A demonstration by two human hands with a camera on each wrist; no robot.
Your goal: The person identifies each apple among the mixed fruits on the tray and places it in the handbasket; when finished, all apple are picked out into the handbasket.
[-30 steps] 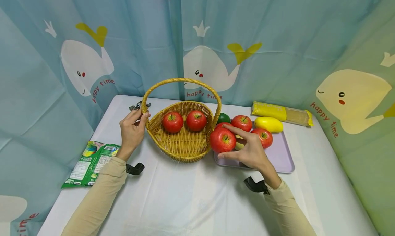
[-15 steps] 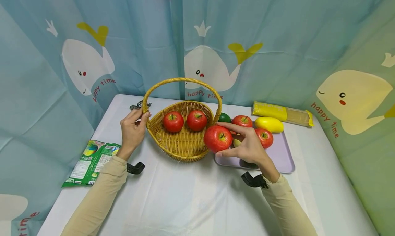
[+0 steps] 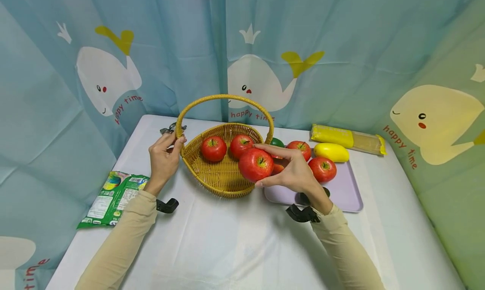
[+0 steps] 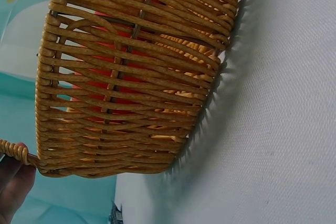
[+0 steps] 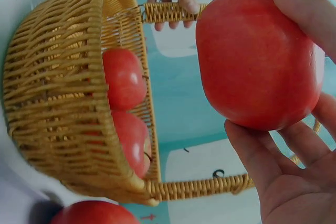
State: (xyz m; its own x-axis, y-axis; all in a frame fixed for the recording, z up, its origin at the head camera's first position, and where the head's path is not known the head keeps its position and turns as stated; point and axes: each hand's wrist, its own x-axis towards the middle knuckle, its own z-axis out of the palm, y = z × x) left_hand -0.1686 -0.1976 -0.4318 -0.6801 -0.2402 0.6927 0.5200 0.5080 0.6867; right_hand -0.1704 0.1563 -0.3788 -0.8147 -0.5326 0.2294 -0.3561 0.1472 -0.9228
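A yellow wicker basket with a tall arched handle stands mid-table, two red apples inside it. My left hand pinches the left foot of that handle between thumb and fingers; the left wrist view shows the woven side close up. My right hand grips another red apple between thumb and fingers, held up over the basket's right rim. In the right wrist view this apple is level with the handle, apart from the apples inside.
Right of the basket lies a lilac tray with red apples, a yellow mango-shaped fruit and dark green produce partly hidden by the right hand. Behind it is a yellow noodle-like packet. A green snack bag lies left.
My right hand has carried its apple leftward from over the tray's left edge to over the basket's right rim. The left hand stays on the handle.
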